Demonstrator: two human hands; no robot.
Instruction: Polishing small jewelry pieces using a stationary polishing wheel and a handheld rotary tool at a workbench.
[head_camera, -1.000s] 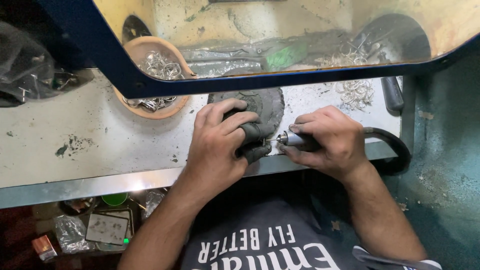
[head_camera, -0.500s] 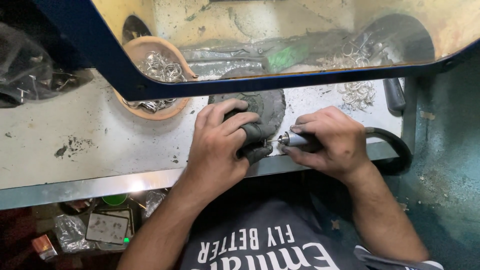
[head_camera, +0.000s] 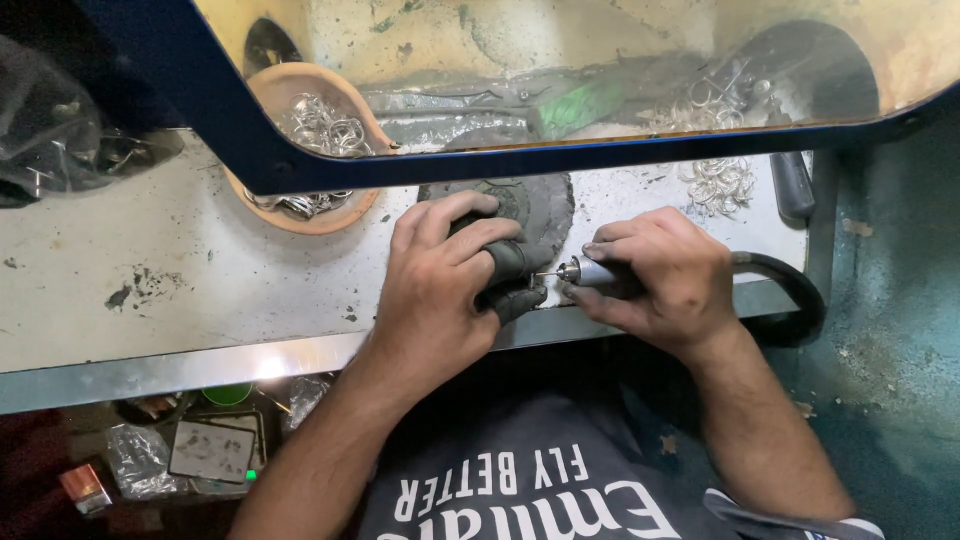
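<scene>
L hand (head_camera: 440, 285) lies curled over a dark grey pad (head_camera: 530, 205) at the front edge of the workbench (head_camera: 150, 280), fingers wrapped round sth dark w/ thumb and forefinger pinched at the tip; the small piece itself is too hidden to tell. R hand (head_camera: 665, 275) is closed round a rotary handpiece (head_camera: 595, 272), metal nose pointing left, its thin bit right at the L fingertips, touching or nearly, can't tell which. A black hose (head_camera: 790, 290) curves off from the R hand over the bench's front right corner. Toward the back, left of the pad, a terracotta-coloured bowl (head_camera: 265, 90) holds silver rings, partly behind a blue-framed clear shield (head_camera: 330, 170). More loose silver rings (head_camera: 715, 185) lie near the back right of the bench, w/ a dark handle (head_camera: 792, 185) just beside them by the right edge. Far left edge: clear plastic bag (head_camera: 50, 140).
</scene>
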